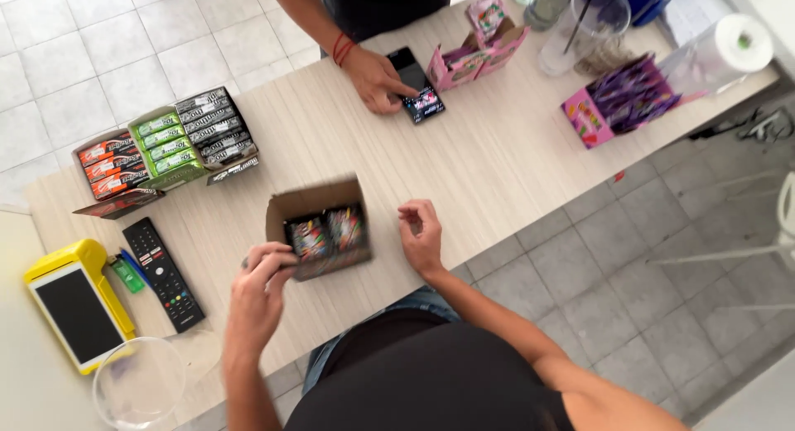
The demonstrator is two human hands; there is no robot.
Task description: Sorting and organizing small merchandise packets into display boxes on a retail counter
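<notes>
Head view: the left hand [263,275] pinches the near-left corner of the small cardboard box [319,226] (packets stand inside). The right hand [422,236], fingers loosely curled and holding nothing, hovers just right of it. The box's long axis runs left-right; bare counter [497,162] lies far-right.

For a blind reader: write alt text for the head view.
Seen from above, a person's left hand grips an open cardboard box of colourful packets on a wooden counter, right hand beside it. Across the counter, another person's hand touches a phone.
</notes>
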